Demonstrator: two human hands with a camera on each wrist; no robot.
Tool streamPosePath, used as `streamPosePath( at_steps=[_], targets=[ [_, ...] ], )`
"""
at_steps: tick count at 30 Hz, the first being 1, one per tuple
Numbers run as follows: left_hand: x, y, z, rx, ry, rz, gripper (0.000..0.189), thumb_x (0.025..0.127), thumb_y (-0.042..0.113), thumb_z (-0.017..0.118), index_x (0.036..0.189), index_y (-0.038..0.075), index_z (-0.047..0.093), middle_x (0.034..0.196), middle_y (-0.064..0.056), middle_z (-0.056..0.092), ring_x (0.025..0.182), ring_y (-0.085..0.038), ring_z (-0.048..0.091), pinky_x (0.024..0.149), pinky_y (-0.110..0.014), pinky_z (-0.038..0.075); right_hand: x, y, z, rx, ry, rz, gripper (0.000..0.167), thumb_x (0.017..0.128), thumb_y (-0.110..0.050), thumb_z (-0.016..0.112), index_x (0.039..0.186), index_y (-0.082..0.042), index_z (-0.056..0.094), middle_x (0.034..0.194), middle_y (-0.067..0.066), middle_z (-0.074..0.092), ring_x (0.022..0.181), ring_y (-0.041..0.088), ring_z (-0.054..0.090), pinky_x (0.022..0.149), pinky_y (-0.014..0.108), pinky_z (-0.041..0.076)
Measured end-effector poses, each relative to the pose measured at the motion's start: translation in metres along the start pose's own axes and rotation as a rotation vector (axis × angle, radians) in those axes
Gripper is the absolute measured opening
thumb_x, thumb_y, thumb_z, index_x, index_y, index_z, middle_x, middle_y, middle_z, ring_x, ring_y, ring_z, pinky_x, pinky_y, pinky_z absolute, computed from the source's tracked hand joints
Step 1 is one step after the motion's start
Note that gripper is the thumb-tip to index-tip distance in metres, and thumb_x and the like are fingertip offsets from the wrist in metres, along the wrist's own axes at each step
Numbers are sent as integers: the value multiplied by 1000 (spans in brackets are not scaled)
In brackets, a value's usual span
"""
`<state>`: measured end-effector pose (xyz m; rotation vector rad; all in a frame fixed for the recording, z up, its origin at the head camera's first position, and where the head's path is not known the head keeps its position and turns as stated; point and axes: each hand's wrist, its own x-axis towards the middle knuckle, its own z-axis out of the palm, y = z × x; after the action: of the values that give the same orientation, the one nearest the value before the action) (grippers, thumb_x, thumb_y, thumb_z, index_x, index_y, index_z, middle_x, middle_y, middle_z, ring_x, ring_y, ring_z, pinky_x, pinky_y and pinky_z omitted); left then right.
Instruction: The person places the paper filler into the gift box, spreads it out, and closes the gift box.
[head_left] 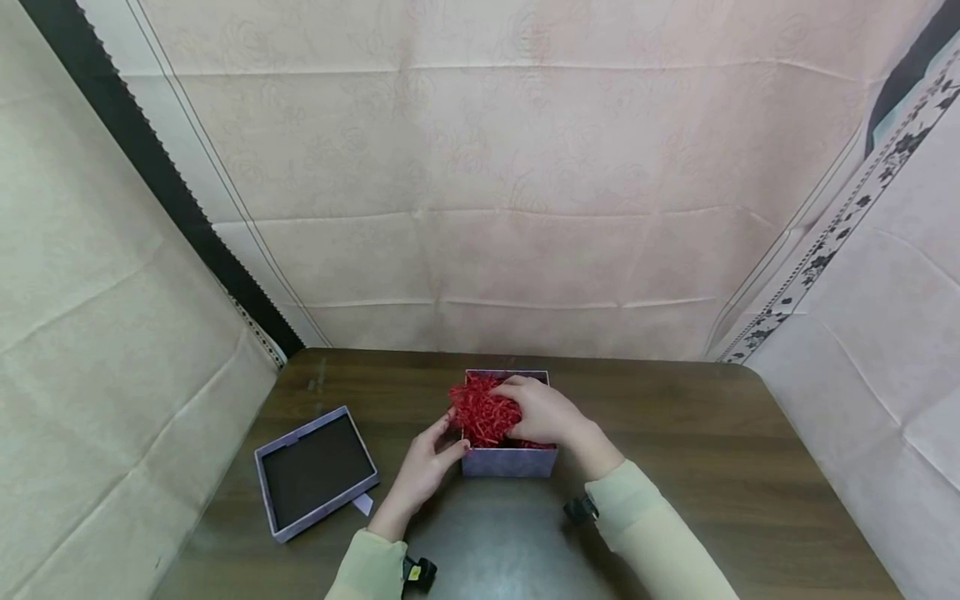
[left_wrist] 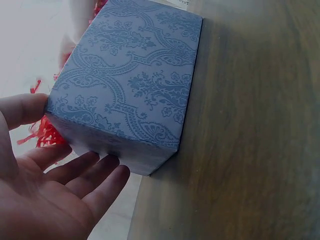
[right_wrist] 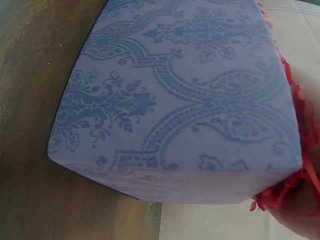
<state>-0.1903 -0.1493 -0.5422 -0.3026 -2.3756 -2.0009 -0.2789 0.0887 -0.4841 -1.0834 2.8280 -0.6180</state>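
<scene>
A lavender box (head_left: 510, 463) with a blue damask pattern stands near the table's far edge, its top uncovered. Red shredded paper (head_left: 482, 413) heaps up from its left side and spills over the rim. My right hand (head_left: 550, 413) reaches in from the right and grips a clump of this paper between thumb and fingers; some fingertips are hidden. At the box's near left corner, my left hand (head_left: 426, 468) touches it. In the left wrist view, the thumb (left_wrist: 30, 107) lies at the top corner and the fairly straight fingers rest along the side.
A lavender lid (head_left: 318, 475) with a dark inside lies tilted on the table to the left, a small ribbon tab (head_left: 363, 503) by its near edge. Behind the brown wooden table (head_left: 675, 433) hangs pale cloth (head_left: 510, 167), also on both sides.
</scene>
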Motion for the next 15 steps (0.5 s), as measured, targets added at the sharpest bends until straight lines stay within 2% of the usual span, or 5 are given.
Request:
streamPosePath(
  at_steps=[5, 15],
  targets=[
    [1, -1, 0, -8, -4, 3, 65, 102, 8, 70, 161, -3, 43, 157, -25, 52, 141, -44, 54, 112, -55, 47, 4, 0, 3, -34, -20, -11, 61, 80, -19, 91, 138, -19, 73, 136, 9, 67, 119, 28, 67, 96, 48, 59],
    [1, -1, -1, -5, -38, 13, 65, 104, 8, 67, 165, 6, 41, 164, -19, 46, 146, -40, 49, 115, -57, 44, 14, -2, 10, -148, -98, 36, 60, 83, -17, 88, 140, -21, 72, 141, 11, 67, 124, 30, 66, 97, 49, 59]
  ],
)
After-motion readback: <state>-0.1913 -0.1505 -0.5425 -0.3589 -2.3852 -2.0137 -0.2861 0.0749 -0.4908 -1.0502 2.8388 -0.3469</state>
